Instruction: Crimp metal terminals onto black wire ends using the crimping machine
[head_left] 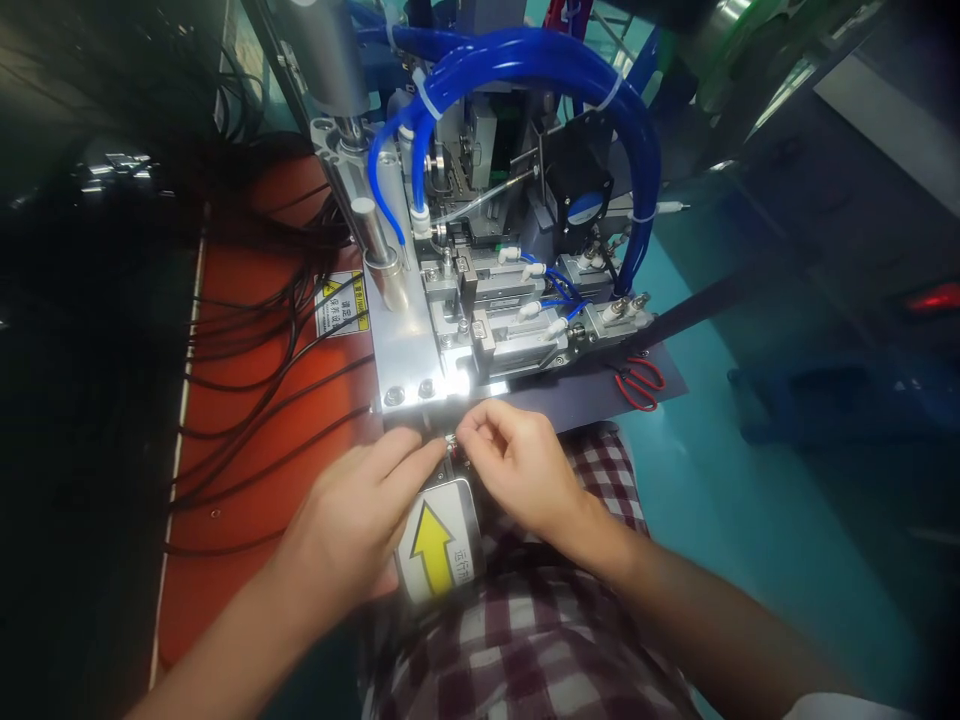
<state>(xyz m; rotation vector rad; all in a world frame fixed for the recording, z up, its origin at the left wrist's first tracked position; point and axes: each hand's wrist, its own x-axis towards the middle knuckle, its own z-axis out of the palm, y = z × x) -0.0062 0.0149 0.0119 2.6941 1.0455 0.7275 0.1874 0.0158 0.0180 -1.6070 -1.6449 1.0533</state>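
Observation:
Both hands meet at the front edge of a metal machine (pixel 409 350), just above a white plate with a yellow arrow (pixel 431 550). My left hand (pixel 367 500) has its fingers pressed together beside a tiny part (pixel 451 443), whose shape is too small to tell. On the other side of that part, my right hand (pixel 517 460) is curled with thumb and index finger pinched; whatever lies between the fingertips is too small to name.
Blue tubing (pixel 525 55) arches over the machine's cylinders. Black cables (pixel 277 370) cross the orange surface (pixel 247 600) at left. Red-handled pliers (pixel 640 383) lie at the right on a dark plate (pixel 600 403). Checked cloth (pixel 525 640) is below.

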